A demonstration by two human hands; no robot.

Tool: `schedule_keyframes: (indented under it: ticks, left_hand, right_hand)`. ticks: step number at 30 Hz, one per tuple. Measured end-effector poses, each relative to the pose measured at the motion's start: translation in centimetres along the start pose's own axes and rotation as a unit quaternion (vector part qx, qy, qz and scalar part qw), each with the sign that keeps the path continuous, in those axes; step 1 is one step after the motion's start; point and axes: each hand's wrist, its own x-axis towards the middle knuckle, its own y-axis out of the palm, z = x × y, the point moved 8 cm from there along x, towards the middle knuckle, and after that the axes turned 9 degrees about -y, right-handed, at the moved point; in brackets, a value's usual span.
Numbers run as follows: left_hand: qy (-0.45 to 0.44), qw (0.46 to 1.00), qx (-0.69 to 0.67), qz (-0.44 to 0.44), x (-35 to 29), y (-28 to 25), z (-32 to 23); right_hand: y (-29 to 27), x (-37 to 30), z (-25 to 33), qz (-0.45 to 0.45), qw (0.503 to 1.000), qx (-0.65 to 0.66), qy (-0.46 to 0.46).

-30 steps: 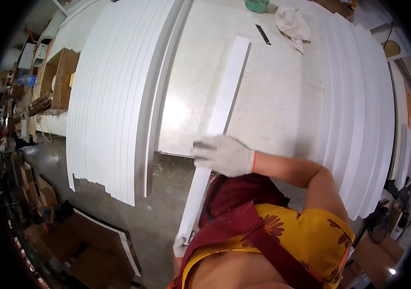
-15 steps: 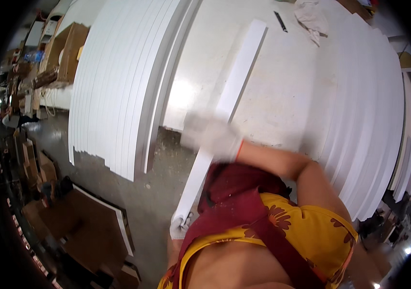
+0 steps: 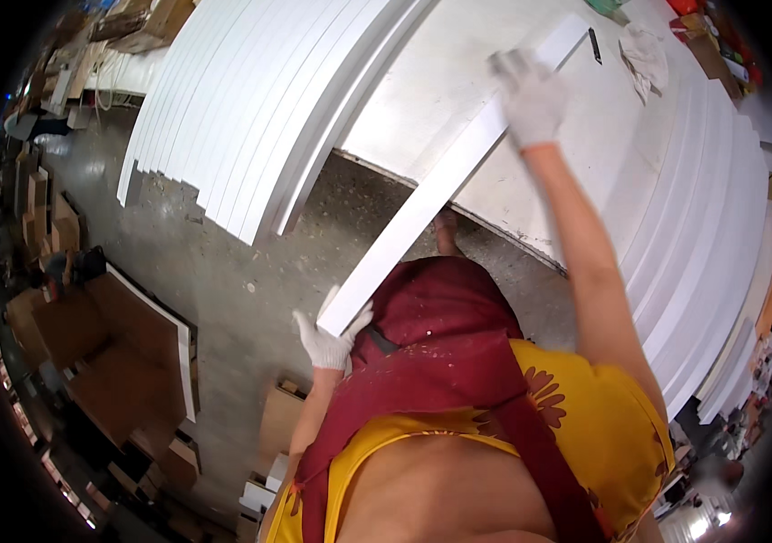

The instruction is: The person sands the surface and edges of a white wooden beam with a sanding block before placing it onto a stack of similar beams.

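A long, narrow white strip [image 3: 431, 195] slants from near my lap up over the pale work table [image 3: 404, 113], its far end on the table top. My left hand [image 3: 324, 346], in a white knit glove, supports the strip's near end from below, thumb and fingers showing at its sides. Farther up, my gloved right hand [image 3: 531, 95] is over the strip, fingers stretched out and slightly blurred. Whether its palm presses on the surface I cannot tell. Close to the strip's far end lies a black utility knife [image 3: 595, 45].
Many white strips lie side by side in a left row [image 3: 241, 100], overhanging the table edge, and a right row [image 3: 707, 217]. A crumpled pale cloth [image 3: 644, 63] lies at the back. Brown boards [image 3: 133, 362] stand on the floor at left.
My right hand has slid far up along the strip, away from me. My left hand has risen with the near end, its fingers now looser. The view has shifted too.
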Motion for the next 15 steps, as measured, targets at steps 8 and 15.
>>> schedule_keyframes:
  ticks: [8, 15]
  left_hand:
    - [0.071, 0.965, 0.248, -0.053, 2.6, -3.5, 0.6]
    - [-0.03, 0.986, -0.159, 0.034, 2.1, 0.6, 1.1]
  right_hand:
    - [-10.1, -17.7, 35.4, 0.037, 0.787, 0.431, -0.439]
    - [-4.7, -7.0, 9.2, -0.112, 0.992, 0.044, -0.021]
